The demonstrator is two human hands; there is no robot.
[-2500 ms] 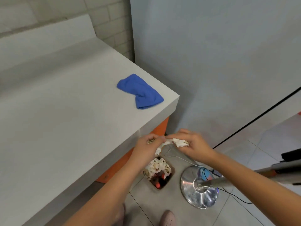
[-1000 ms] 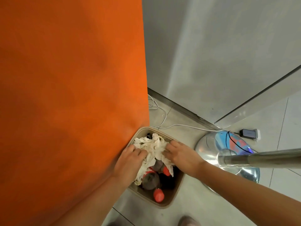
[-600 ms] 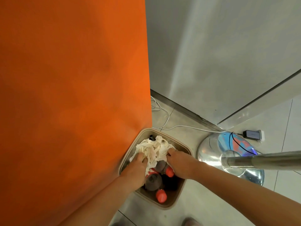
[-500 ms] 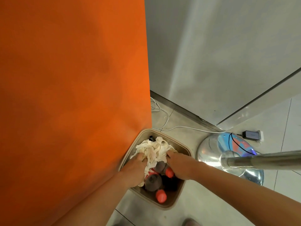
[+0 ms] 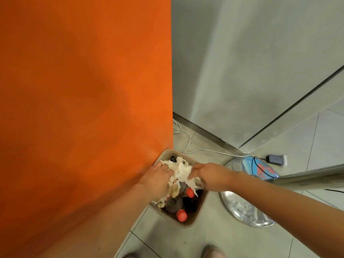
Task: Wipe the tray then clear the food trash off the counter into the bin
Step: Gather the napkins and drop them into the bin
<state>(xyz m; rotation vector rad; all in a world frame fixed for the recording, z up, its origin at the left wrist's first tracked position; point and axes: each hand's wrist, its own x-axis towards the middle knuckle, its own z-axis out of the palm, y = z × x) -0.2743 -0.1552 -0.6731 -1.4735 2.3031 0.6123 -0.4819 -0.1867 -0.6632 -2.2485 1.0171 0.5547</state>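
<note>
Down on the floor [image 5: 186, 243], pressed against the orange panel [image 5: 83, 108]: a brown square bin [image 5: 202, 206], open at top. Inside, approx. full:
- on top, a crumpled white paper wad [image 5: 181, 171], w/ yellowish stains at its lower part;
- under it, dark plastic bottles w/ red caps, one cap [image 5: 181, 215] nr. the front corner, another cap [image 5: 190, 192] more in the middle;
- at the far corner, sth small & black, too hidden to name.

Reaching into the bin from above w/ both arms. Left hand [image 5: 158, 178] on the panel side of the wad, fingers [image 5: 168, 171] bent into the paper & grasping it. Right hand [image 5: 210, 175] on the opposite side, fingers curled on the paper edge & grasping it too; tips buried in the folds, so cannot see them. Wad thus btw. the 2 hands, in the bin mouth, touching the bottles below.

Just beside the bin, on the right: round shiny metal base [image 5: 242, 209] of a stand, w/ blue & red reflection on it, & a metal pole [image 5: 312, 178] running out of the right edge. Behind the bin, a white cable [image 5: 204, 150] on the floor along the grey wall foot. Nr. the base, a small grey box [image 5: 276, 159] w/ a black wire. At the bottom edge, a shoe tip [image 5: 213, 251].
</note>
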